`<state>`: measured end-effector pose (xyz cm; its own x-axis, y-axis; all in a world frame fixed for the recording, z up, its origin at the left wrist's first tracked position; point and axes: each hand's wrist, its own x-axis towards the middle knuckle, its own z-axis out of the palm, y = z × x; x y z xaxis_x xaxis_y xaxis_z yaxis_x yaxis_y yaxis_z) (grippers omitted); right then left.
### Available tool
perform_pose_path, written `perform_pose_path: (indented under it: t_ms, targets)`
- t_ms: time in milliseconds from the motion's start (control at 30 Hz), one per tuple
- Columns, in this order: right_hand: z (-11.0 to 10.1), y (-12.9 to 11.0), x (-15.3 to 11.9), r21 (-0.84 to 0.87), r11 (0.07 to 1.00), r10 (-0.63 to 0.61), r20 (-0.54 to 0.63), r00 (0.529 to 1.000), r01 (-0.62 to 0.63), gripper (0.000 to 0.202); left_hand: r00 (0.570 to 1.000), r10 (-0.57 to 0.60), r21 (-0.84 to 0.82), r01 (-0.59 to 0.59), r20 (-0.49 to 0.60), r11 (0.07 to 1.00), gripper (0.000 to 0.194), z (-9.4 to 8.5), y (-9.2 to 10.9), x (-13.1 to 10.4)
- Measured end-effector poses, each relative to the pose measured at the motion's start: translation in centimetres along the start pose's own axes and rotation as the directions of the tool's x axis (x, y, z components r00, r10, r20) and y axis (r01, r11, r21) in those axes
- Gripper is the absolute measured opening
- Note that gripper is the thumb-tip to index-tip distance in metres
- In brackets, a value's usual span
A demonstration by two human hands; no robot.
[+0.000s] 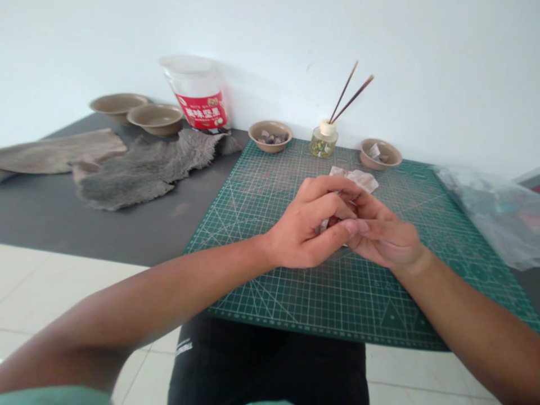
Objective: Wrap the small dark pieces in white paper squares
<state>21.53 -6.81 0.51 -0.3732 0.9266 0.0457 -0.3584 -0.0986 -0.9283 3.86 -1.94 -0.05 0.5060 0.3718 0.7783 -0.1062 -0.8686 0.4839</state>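
Observation:
My left hand [306,222] and my right hand [390,233] meet above the green cutting mat [270,298], thumbs and fingertips pressed together. Between their curled fingers, a small brown piece with whitish paper [324,225] shows in part; the fingers hide most of it, and which hand bears it is hard to make out. Just behind the hands lies a crumpled white paper sheet [365,181] with brownish marks. Farther back, one small tan bowl [270,147] contains several dark brown chunks. Another tan bowl [382,163], to the right, contains white-wrapped pieces.
A reed diffuser [324,140] with two sticks stands between the small bowls. On the left are two larger bowls [120,107], a plastic nut jar [198,95] and grey-brown cloths [143,169]. A clear plastic bag [498,208] covers the mat's right edge. The wall bounds the back.

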Motion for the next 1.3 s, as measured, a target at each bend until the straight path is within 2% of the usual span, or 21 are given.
perform_pose_path:
  t_ms: [133, 367, 567, 767, 900, 1100, 1300]
  targets:
    - [0.1, 0.0, 0.1, -0.001, 1.000, -0.004, 0.043, 0.999, 0.004, 0.046, 0.999, 0.038, 0.034, -0.037, -0.029, 0.999, 0.010, -0.1, -0.2, 0.1]
    - [-0.1, 0.1, 0.1, -0.001, 1.000, 0.010, 0.067, 0.998, -0.010, 0.047, 0.999, -0.029, 0.119, 0.031, -0.015, 0.992, 0.025, -0.2, -0.1, 0.2]
    - [-0.3, 0.2, 0.1, 0.059, 0.998, 0.012, 0.095, 0.995, -0.018, 0.044, 0.999, 0.028, 0.112, -0.023, -0.037, 0.993, 0.022, -0.1, -0.4, 0.3]
    - [-0.2, 0.3, 0.2, 0.117, 0.993, 0.004, 0.137, 0.991, -0.020, 0.045, 0.998, 0.037, 0.128, -0.030, -0.055, 0.991, 0.019, -0.1, -0.6, 0.3]
    - [-0.2, 0.4, 0.2, 0.122, 0.992, -0.003, 0.157, 0.988, -0.016, 0.043, 0.995, 0.053, 0.129, -0.042, -0.086, 0.991, 0.013, 0.0, -0.8, 0.3]
    - [-0.3, 0.5, 0.2, 0.117, 0.993, -0.033, 0.187, 0.982, 0.011, 0.033, 0.992, 0.042, 0.152, -0.024, -0.117, 0.988, 0.018, 0.2, -1.1, 0.2]
    - [-0.3, 0.3, 0.1, 0.108, 0.994, -0.032, 0.199, 0.979, 0.010, 0.035, 0.992, 0.041, 0.164, -0.021, -0.122, 0.986, 0.016, 0.1, -1.0, 0.1]
